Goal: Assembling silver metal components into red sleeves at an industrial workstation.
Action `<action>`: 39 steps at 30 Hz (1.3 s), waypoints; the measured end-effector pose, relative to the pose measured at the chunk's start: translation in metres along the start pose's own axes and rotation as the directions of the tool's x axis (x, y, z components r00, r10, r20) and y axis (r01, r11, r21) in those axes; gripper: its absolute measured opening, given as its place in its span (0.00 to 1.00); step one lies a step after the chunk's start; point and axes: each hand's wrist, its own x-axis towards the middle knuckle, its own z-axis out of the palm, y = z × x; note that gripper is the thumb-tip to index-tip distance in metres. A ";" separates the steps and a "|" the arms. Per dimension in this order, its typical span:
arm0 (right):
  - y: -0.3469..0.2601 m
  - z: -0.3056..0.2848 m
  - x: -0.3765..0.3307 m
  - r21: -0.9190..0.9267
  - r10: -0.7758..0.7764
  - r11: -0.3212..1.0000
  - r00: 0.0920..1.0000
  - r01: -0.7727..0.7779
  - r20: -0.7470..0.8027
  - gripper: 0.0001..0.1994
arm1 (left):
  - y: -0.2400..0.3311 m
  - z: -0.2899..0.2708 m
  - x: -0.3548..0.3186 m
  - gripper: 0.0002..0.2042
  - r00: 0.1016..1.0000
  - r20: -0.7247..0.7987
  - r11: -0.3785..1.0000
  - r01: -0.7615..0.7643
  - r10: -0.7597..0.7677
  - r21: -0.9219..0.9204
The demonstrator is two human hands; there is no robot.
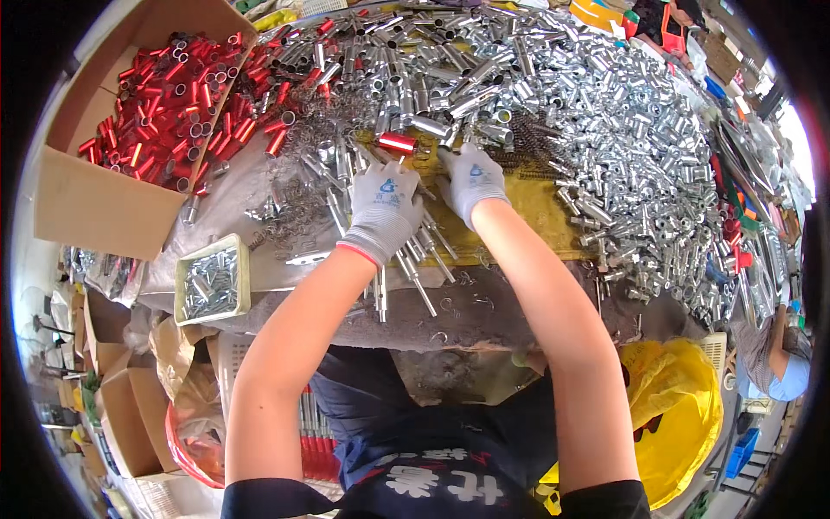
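Both my hands wear grey-white knitted gloves and work over a heap of metal parts. My left hand (386,201) is closed, fingers curled and pointing away from me; what it holds is hidden beneath it. Just beyond its fingertips lies a shiny red tube (397,142). My right hand (473,180) is beside it, fingers bent inward toward the left hand, with a dark spot at the fingertips; what they grip is too small to tell. Several silver rods with thin tips (418,285) lie under and in front of my left hand. Silver tubes (430,126) are piled just past both hands.
An open cardboard box (108,201) of red tubes stands at the left. Nearer is a small tray (245,275) of silver pins. A large heap of silver fittings (640,164) covers the right side. Coil springs (529,138) lie by a yellow sheet (540,208). A yellow bag (692,406) hangs below.
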 end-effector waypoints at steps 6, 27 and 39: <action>-0.001 0.007 -0.033 -0.045 -0.190 0.979 0.969 0.199 0.155 0.10 | -0.023 0.015 -0.006 0.10 0.996 -0.092 0.992 0.006 -0.018 -0.128; 0.061 -0.026 -0.175 -0.074 0.010 0.997 0.991 -0.020 -0.132 0.20 | 0.068 0.034 -0.037 0.25 0.888 -0.155 0.890 -0.448 0.433 -0.078; 0.058 -0.057 -0.220 0.375 -0.020 0.926 0.997 0.045 -0.071 0.22 | 0.086 0.003 -0.098 0.23 0.851 -0.257 0.689 -0.523 0.459 -0.502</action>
